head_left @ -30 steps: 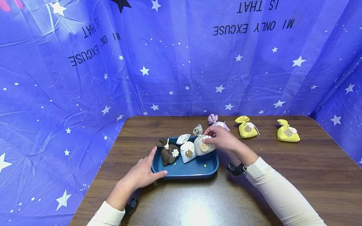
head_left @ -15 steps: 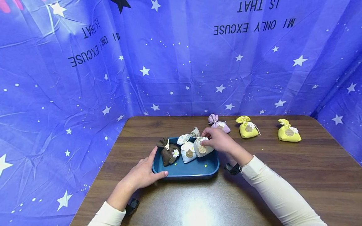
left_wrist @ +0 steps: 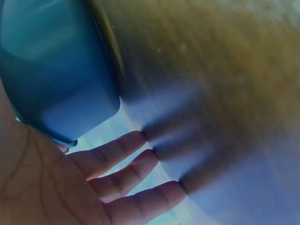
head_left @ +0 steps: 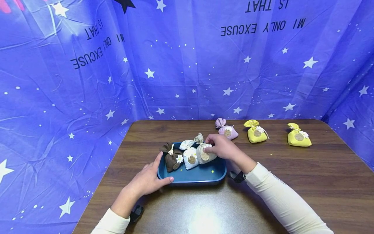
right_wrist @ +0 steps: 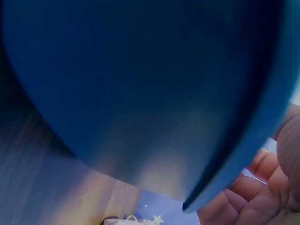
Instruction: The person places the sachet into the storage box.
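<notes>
A blue tray [head_left: 191, 177] holds three tied cloth sachets in a row: a brown sachet [head_left: 171, 159], a white sachet [head_left: 190, 160] and a beige sachet [head_left: 206, 155]. With thumb and fingers, my right hand [head_left: 223, 147] pinches the beige sachet, which leans against the white one near the tray's back right. My left hand [head_left: 149, 177] spans the tray's left end, thumb on the front rim and index finger along the back left corner. Its other fingers [left_wrist: 145, 201] lie extended on the table in the left wrist view. In the right wrist view the tray's wall [right_wrist: 140, 93] hides the sachets.
Behind the tray lies a lilac sachet [head_left: 227, 130]. Two yellow sachets, one nearer [head_left: 256, 134] and one farther right [head_left: 298, 138], rest on the wooden table [head_left: 263, 182]. A blue star-patterned curtain [head_left: 187, 65] stands behind and at the sides.
My right hand has moved left with the beige sachet, bringing it against the white one. The white and brown sachets have shifted slightly left. My left hand has stayed in place.
</notes>
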A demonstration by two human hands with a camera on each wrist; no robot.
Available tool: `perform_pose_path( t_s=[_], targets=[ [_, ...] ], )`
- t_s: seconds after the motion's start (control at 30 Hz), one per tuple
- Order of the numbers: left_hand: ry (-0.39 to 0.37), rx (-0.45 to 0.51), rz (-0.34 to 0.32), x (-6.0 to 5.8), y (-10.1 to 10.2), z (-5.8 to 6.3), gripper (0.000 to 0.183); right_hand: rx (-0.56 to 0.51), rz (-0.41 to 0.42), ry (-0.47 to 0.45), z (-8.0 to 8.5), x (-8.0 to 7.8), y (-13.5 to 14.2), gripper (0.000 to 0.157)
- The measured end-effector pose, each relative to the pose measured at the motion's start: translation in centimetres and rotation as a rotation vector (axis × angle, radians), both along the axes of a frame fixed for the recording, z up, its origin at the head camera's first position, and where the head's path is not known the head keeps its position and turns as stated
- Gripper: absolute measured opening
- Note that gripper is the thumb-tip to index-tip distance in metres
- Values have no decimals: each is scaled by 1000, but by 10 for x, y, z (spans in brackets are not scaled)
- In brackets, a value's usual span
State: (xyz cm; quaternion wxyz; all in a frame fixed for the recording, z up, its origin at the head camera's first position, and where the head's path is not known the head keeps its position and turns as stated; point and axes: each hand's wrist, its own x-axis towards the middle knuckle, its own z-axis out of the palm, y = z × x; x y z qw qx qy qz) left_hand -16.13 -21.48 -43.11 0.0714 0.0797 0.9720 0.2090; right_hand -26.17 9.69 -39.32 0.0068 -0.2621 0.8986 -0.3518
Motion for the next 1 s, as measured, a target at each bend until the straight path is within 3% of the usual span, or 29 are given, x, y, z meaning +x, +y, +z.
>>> perform_pose_path(
  t_s=[0.2,0.57,0.8,1.0],
  targets=[
    [-14,-5,5,-1,1,1,113,22,-19,12,0,0,4,18],
    [-8,-4,8,-3,3,-1,113,-31,-19,13,2,2,19,18],
    [-15,-2,13,-2,4,-2,113,-63,-83,-7,7,2,46,19],
    [-23,-1,17,0,2,0,112,-98,-155,-13,4,-5,85,20]
  ],
)
